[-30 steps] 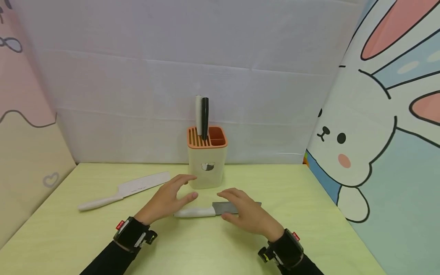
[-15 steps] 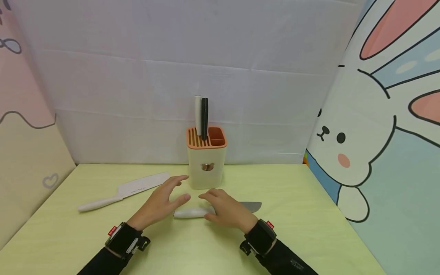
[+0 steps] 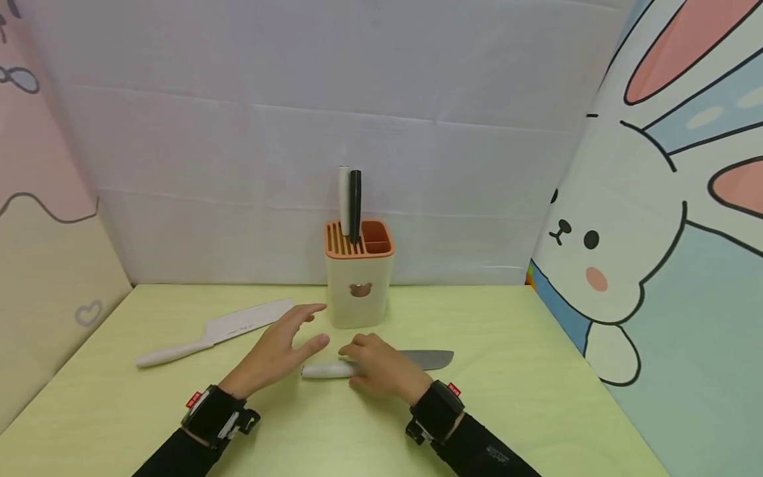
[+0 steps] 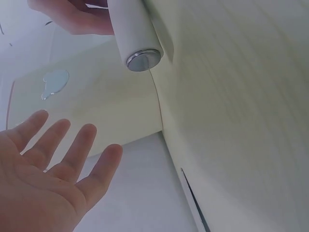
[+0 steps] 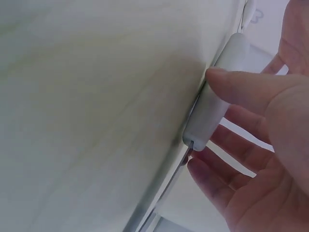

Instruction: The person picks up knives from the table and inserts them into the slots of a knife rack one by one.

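Observation:
A knife (image 3: 429, 359) with a white handle and grey blade lies crosswise on the table. My right hand (image 3: 381, 368) holds it around the handle's blade end; in the right wrist view the thumb presses one side of the white handle (image 5: 212, 106) and the fingers lie along the other. The handle's free end, with a metal cap (image 4: 144, 60), shows in the left wrist view. My left hand (image 3: 274, 351) hovers left of that end, fingers spread and holding nothing. Beyond it a cleaver (image 3: 247, 320) with a pale blade and handle lies at the left.
A cream knife block (image 3: 357, 291) with an orange slotted top stands behind the hands. One white-handled (image 3: 344, 199) and one black-handled (image 3: 356, 205) utensil stand upright in its slots. A white sheet (image 3: 208, 146) hangs behind the table.
My right hand has moved left from over the blade to the handle and taken hold of it. The left hand has drawn slightly left. The knife lies in the same place.

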A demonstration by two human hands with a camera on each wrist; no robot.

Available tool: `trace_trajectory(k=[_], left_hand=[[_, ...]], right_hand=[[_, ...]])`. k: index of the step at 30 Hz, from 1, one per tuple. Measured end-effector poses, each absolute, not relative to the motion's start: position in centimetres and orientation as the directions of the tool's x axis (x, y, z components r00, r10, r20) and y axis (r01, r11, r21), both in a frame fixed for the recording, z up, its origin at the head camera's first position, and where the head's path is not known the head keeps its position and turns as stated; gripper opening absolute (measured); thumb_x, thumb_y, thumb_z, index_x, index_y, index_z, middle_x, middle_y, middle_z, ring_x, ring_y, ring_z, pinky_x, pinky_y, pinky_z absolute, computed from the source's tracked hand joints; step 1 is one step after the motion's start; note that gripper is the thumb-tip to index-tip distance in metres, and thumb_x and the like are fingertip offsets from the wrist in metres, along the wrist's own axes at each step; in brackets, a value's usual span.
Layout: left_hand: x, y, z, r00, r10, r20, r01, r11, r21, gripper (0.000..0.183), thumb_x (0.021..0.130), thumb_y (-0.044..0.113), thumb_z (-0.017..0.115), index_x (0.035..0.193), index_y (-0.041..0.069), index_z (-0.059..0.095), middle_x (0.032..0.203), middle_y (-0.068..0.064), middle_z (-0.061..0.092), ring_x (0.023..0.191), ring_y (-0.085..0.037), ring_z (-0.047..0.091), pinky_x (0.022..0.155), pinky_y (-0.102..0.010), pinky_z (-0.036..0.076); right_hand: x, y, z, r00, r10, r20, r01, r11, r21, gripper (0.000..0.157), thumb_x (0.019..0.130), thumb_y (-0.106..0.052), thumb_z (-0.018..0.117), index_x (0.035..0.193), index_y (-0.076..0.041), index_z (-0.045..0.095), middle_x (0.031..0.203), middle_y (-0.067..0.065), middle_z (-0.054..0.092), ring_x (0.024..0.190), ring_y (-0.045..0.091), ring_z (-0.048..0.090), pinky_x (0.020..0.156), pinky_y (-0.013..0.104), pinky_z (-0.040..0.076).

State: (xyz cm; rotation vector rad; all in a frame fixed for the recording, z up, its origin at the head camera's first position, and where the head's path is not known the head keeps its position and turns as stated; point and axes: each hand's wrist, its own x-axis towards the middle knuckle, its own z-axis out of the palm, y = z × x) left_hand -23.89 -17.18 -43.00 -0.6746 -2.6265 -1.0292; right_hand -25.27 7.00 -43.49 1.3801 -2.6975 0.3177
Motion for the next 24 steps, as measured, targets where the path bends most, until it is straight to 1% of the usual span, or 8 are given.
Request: trace_trajectory(k=[2, 8, 14, 19, 24], left_hand=[[-23.85, -17.19, -42.96, -0.863, 0.331, 0.381, 0.502, 0.642, 0.579, 0.061, 0.092, 0.055, 0.056, 0.144, 0.027, 0.038, 0.140, 0.009, 0.042, 0.121, -0.012, 0.043, 0.089, -0.052, 0.045], [-23.77, -17.22, -42.87, -0.860, 0.339, 0.380, 0.508, 0.635, 0.582, 0.058, 0.093, 0.054, 0.056, 0.143, 0.035, 0.035, 0.140, 0.007, 0.042, 0.120, -0.012, 0.044, 0.089, -0.049, 0.046], [-23.93, -17.34, -42.91, -0.847, 0.360, 0.391, 0.530, 0.625, 0.574, 0.056, 0.095, 0.050, 0.054, 0.144, 0.031, 0.035, 0.141, 0.002, 0.042, 0.120, -0.015, 0.046, 0.091, -0.046, 0.046], [-24.05, -17.46, -42.88, -0.851, 0.359, 0.382, 0.524, 0.626, 0.578, 0.055, 0.096, 0.050, 0.052, 0.144, 0.031, 0.034, 0.141, 0.003, 0.041, 0.120, -0.015, 0.046, 0.091, -0.045, 0.046], [-24.13, -17.55, -42.72, -0.850, 0.354, 0.390, 0.526, 0.625, 0.577, 0.053, 0.096, 0.050, 0.052, 0.144, 0.032, 0.035, 0.140, 0.005, 0.042, 0.119, -0.012, 0.046, 0.092, -0.043, 0.046]], right_hand=[[-25.20, 6.85, -43.50, -0.586, -0.791, 0.176, -0.810, 0.571, -0.135, 0.040, 0.082, -0.021, 0.076, 0.120, -0.013, 0.062, 0.106, -0.003, 0.057, 0.091, 0.012, 0.049, 0.078, 0.022, 0.044], [-24.85, 6.37, -43.07, -0.584, -0.796, 0.162, -0.812, 0.576, -0.100, 0.035, 0.082, -0.017, 0.076, 0.116, -0.013, 0.065, 0.101, -0.003, 0.059, 0.091, 0.012, 0.052, 0.081, 0.022, 0.045], [-24.73, 6.08, -43.09, -0.566, -0.808, 0.163, -0.823, 0.565, -0.057, 0.032, 0.084, -0.015, 0.075, 0.114, -0.014, 0.066, 0.096, -0.005, 0.059, 0.089, 0.009, 0.054, 0.080, 0.020, 0.046], [-24.74, 6.19, -43.21, -0.540, -0.822, 0.179, -0.840, 0.541, -0.050, 0.029, 0.084, -0.016, 0.076, 0.112, -0.014, 0.067, 0.093, -0.005, 0.059, 0.085, 0.007, 0.055, 0.077, 0.018, 0.047], [-24.86, 6.63, -43.33, -0.548, -0.817, 0.181, -0.836, 0.544, -0.075, 0.029, 0.083, -0.013, 0.076, 0.110, -0.014, 0.067, 0.092, -0.005, 0.059, 0.084, 0.007, 0.055, 0.076, 0.019, 0.047]])
